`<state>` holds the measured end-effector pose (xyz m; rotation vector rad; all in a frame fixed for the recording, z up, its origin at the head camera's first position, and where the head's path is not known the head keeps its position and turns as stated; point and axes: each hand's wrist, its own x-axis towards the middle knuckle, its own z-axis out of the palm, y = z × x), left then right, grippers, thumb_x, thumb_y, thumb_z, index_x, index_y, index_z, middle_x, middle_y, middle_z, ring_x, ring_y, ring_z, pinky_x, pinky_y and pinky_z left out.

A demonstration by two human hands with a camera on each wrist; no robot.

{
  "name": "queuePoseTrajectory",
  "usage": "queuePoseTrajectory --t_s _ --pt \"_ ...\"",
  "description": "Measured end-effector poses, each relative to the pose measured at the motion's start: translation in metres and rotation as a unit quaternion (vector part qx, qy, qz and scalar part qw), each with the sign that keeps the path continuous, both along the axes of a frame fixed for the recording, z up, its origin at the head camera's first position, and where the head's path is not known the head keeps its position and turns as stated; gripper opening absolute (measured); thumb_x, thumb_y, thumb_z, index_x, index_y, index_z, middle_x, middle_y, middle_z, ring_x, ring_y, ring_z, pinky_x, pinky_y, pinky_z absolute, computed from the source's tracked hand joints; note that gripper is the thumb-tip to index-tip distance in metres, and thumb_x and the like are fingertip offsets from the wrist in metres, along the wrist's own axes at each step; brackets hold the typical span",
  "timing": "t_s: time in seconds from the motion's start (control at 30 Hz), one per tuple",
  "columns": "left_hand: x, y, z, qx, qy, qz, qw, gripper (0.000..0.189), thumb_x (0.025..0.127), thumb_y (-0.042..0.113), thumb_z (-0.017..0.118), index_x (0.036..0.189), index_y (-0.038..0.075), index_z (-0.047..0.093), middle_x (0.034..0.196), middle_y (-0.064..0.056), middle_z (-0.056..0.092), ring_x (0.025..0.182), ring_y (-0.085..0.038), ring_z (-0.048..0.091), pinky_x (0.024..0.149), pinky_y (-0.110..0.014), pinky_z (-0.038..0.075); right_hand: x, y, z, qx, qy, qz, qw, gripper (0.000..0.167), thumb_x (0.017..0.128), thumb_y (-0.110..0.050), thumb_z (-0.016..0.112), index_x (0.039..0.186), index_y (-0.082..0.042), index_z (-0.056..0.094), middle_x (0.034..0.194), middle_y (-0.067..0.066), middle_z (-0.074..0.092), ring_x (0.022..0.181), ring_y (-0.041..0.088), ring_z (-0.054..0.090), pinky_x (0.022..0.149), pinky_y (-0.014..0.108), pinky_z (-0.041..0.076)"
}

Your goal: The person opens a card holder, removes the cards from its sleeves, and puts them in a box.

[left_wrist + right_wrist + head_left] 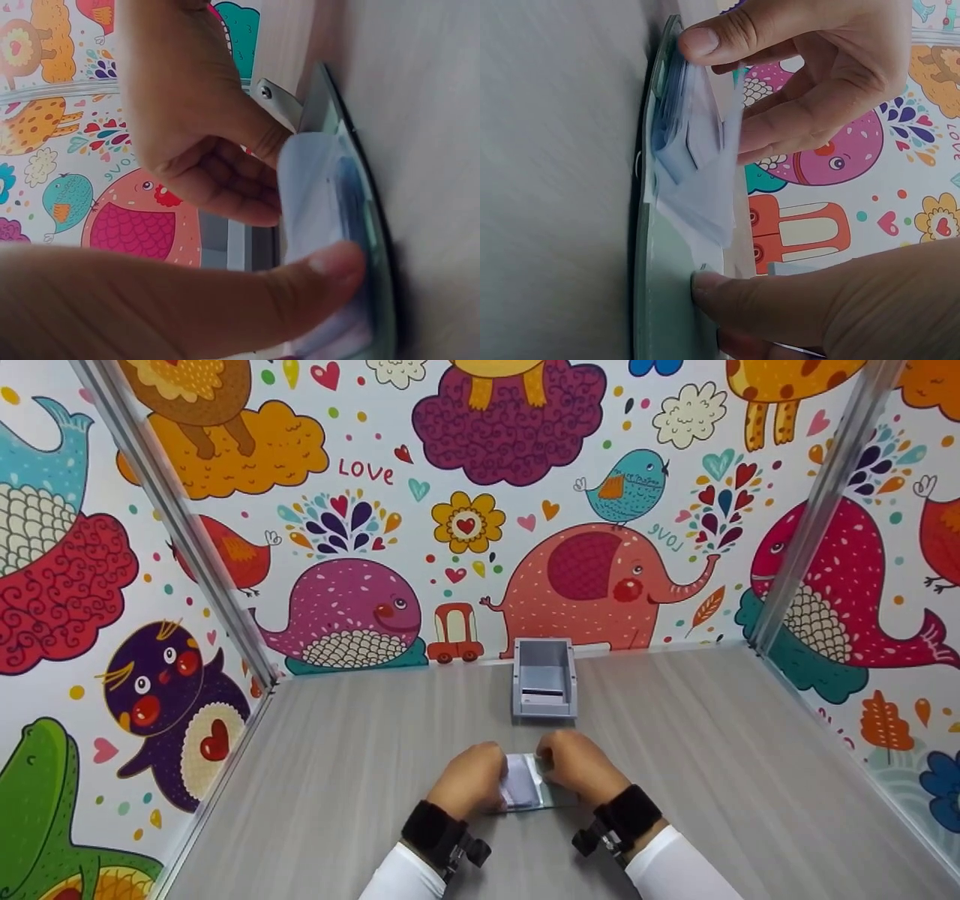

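A pale green card holder (561, 797) lies spread open on the table, its clear plastic sleeves (521, 784) fanned on the left side. My left hand (471, 780) pinches the sleeve side, its thumb (337, 262) on top of the stacked sleeves. One sleeve (724, 161) stands lifted away from the stack, near the left fingers. At the other side, my right hand (581, 765) grips the green cover (671, 277), with the thumb (712, 289) pressing its inner face. A snap strap (279, 101) sticks out beyond the cover's edge.
Behind the hands, a grey open bin (544, 660) stands by the back wall with flat cards (542, 697) inside near its front. Printed cartoon panels (465, 450) with metal corner posts (180, 525) enclose the grey wood-grain table (360, 735).
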<state>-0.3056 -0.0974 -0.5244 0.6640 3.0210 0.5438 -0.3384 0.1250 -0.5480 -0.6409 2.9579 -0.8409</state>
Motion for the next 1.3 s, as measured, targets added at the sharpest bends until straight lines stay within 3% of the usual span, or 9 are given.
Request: queuePoseTrajectory --t_s 0.2,0.27,0.43,0.57,0.73,0.87,1.07,1.17,1.3 --pt "-0.002 0.001 -0.002 0.006 -0.004 -0.015 0.9999 0.039 0.061 0.002 0.101 0.094 0.006 0.082 0.084 0.002 0.069 0.075 -0.012 0.053 0.073 -0.031 0.053 -0.001 -0.001 0.004 -0.010 -0.042 -0.025 0.9988 0.006 0.097 -0.009 0.087 0.102 -0.007 0.086 0.089 0.002 0.076 0.079 0.017 0.064 0.080 0.044 0.062" --pt "-0.002 0.001 -0.002 0.004 0.000 -0.022 0.9998 0.041 0.061 0.002 0.100 0.098 0.006 0.083 0.087 0.001 0.071 0.076 -0.011 0.055 0.075 -0.030 0.054 0.000 -0.001 0.005 -0.021 -0.050 -0.026 0.9982 0.010 0.100 -0.017 0.087 0.103 -0.008 0.086 0.090 0.001 0.078 0.078 0.016 0.065 0.080 0.044 0.063" --pt "-0.002 0.001 -0.004 -0.001 0.018 -0.033 0.9993 0.040 0.060 0.002 0.101 0.097 0.008 0.084 0.088 0.002 0.072 0.076 -0.011 0.056 0.074 -0.031 0.054 0.002 -0.003 0.007 -0.044 -0.039 -0.002 0.9983 0.020 0.096 -0.024 0.091 0.104 -0.007 0.086 0.091 0.003 0.081 0.079 0.014 0.067 0.079 0.043 0.063" --pt "-0.002 0.001 -0.006 0.000 0.026 -0.043 0.9988 0.042 0.062 0.005 0.103 0.100 0.009 0.086 0.091 0.002 0.073 0.080 -0.011 0.060 0.078 -0.031 0.057 0.006 -0.007 0.009 -0.047 -0.029 0.030 0.9980 0.026 0.088 -0.027 0.097 0.096 -0.007 0.082 0.082 -0.001 0.076 0.074 0.011 0.063 0.068 0.036 0.057" --pt "-0.002 0.002 -0.007 0.007 0.029 -0.049 0.9984 0.041 0.064 0.007 0.103 0.101 0.010 0.086 0.091 0.003 0.074 0.079 -0.010 0.060 0.075 -0.029 0.055 0.011 -0.014 0.012 -0.028 -0.034 0.054 0.9976 0.031 0.074 -0.020 0.100 0.088 -0.008 0.074 0.080 -0.002 0.070 0.070 0.013 0.056 0.064 0.033 0.046" --pt "-0.002 0.003 -0.007 0.013 0.031 -0.049 0.9982 0.042 0.061 0.006 0.103 0.100 0.010 0.085 0.089 0.003 0.074 0.078 -0.010 0.059 0.074 -0.029 0.054 0.014 -0.016 0.011 -0.011 -0.009 0.054 0.9985 0.030 0.067 -0.007 0.093 0.086 -0.006 0.071 0.078 -0.001 0.067 0.068 0.015 0.053 0.062 0.035 0.044" --pt "-0.006 0.005 -0.006 0.028 0.015 -0.034 0.9989 0.051 0.060 0.001 0.104 0.106 0.009 0.083 0.091 0.001 0.077 0.079 -0.012 0.060 0.078 -0.031 0.056 0.016 -0.015 0.014 -0.012 0.034 0.031 0.9989 0.021 0.078 0.000 0.085 0.078 -0.006 0.065 0.071 -0.006 0.053 0.065 0.016 0.049 0.059 0.034 0.039" --pt "-0.008 0.006 -0.006 0.027 0.000 -0.021 0.9994 0.068 0.060 0.000 0.105 0.124 0.009 0.080 0.104 -0.003 0.081 0.088 -0.014 0.066 0.087 -0.034 0.060 0.016 -0.013 0.016 -0.024 0.056 0.012 0.9981 0.022 0.081 0.008 0.081 0.076 -0.006 0.064 0.070 -0.005 0.051 0.064 0.016 0.048 0.059 0.034 0.039" --pt "-0.007 0.008 -0.006 0.009 -0.011 -0.010 0.9998 0.098 0.063 0.003 0.106 0.153 0.009 0.067 0.129 -0.011 0.082 0.112 -0.023 0.075 0.106 -0.042 0.062 0.014 -0.009 0.018 -0.042 0.071 -0.024 0.9963 0.025 0.074 0.015 0.076 0.078 -0.006 0.064 0.070 -0.005 0.052 0.065 0.016 0.048 0.059 0.033 0.040"
